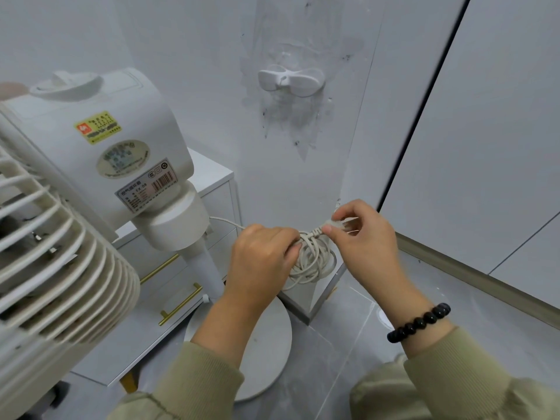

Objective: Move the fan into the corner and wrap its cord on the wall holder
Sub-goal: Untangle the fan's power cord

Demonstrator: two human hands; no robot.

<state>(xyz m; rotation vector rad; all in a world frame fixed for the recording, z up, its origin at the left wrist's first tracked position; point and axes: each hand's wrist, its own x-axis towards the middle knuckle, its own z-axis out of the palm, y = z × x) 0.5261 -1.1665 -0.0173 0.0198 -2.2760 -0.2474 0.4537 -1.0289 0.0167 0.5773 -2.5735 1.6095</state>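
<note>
The white pedestal fan (100,153) stands at left. Its round base (266,344) rests on the grey tiled floor (363,344), just beside the foot of the projecting wall edge. The left hand (260,256) has its grip clamped on the coiled off-white cord (315,262). The right hand (363,237) pinches the plug (336,224). The white winged plastic wall holder (291,80) sits well above the cord, with open wall between.

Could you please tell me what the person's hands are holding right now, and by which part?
The coiled cord: the left hand grips the bundle's left side, and the right hand pinches its plug end.
</note>
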